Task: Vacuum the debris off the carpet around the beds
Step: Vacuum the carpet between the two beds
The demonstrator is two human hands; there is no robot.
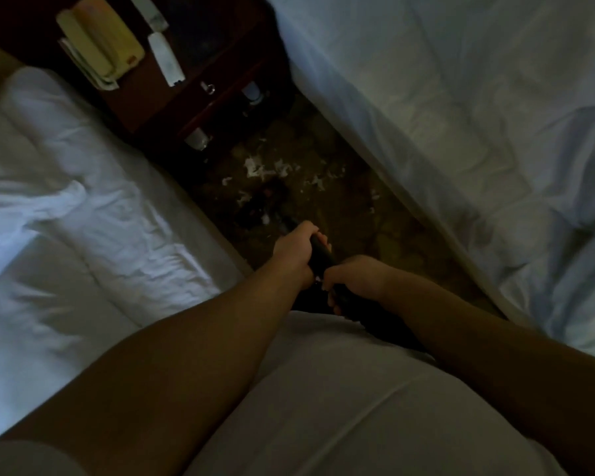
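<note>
— In the head view, what have the person's hands got hold of?

— Both are on the black vacuum wand [321, 256]. The left hand [298, 250] has its fingers curled round it farther down, and the right hand [354, 280] wraps it just behind, nearer the body.

— And the debris?

— White scraps [265, 170] lie scattered on the brown carpet [375, 235] in the aisle between the left bed [66, 201] and the right bed [461, 115]. The wand's far end reaches a dark, blurred patch among the scraps; its nozzle cannot be made out.

— Beyond that?

— A dark nightstand [193, 97] carrying a cream telephone [97, 42] and a white remote [165, 58].
</note>
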